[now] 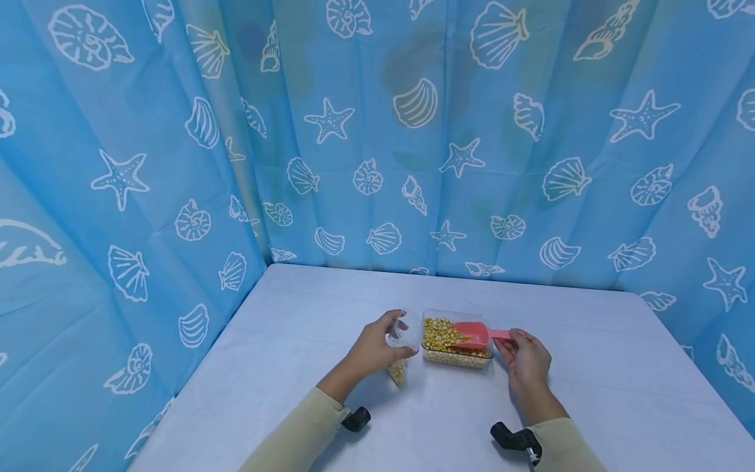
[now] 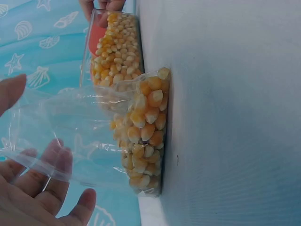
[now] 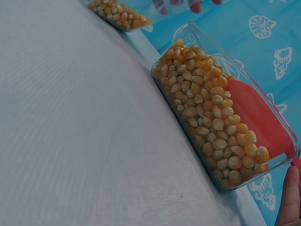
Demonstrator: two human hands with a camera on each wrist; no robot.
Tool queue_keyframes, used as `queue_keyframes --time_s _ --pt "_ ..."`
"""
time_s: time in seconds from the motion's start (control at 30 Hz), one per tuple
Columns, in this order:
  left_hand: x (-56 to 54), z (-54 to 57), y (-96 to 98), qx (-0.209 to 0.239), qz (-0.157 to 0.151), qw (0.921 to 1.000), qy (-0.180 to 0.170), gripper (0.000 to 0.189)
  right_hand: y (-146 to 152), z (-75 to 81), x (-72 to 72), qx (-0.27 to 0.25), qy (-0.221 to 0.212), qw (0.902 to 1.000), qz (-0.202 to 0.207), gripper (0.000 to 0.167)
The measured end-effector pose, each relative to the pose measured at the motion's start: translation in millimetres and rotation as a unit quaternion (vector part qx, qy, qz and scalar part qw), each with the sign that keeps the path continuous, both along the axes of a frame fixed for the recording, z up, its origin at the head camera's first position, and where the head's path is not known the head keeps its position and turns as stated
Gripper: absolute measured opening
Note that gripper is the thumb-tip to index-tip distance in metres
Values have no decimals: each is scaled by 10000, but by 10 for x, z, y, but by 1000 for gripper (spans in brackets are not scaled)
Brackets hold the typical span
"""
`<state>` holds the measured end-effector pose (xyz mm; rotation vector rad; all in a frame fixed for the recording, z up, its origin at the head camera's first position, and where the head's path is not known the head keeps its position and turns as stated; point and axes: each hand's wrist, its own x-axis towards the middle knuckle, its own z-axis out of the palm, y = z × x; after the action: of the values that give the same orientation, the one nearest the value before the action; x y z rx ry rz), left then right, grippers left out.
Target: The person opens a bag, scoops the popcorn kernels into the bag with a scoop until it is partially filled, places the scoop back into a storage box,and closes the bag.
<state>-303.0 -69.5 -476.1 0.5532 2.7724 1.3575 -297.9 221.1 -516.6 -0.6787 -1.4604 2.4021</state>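
A clear plastic bag [image 2: 89, 110] stands on the table with corn kernels [image 2: 146, 125] filling its lower part. My left hand [image 1: 375, 345] holds the bag's upper part, its thumb and fingers spread around the mouth. Just to the right sits a clear rectangular container [image 3: 190, 29] of yellow corn kernels [image 3: 200, 101]. With my right hand [image 1: 527, 362] I pinch the handle of a red scoop [image 1: 474, 334] at the container's right side. The scoop's bowl lies inside the container, its front edge among the kernels.
A white cloth covers the table [image 1: 613, 367]. Blue curtains [image 1: 366, 131] with white shell and starfish prints stand behind the table and along its left side. Black camera mounts [image 1: 356, 419] sit at both wrists.
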Motion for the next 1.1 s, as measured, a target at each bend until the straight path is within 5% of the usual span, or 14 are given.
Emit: queue_keyframes --time_s 0.6,1.1 --pt "45 4 25 243 -131 9996 -2 83 52 76 -88 -397 249 9989 -2 53" --pt "61 17 30 148 -155 9998 12 79 41 272 -86 -581 350 9977 58 36"
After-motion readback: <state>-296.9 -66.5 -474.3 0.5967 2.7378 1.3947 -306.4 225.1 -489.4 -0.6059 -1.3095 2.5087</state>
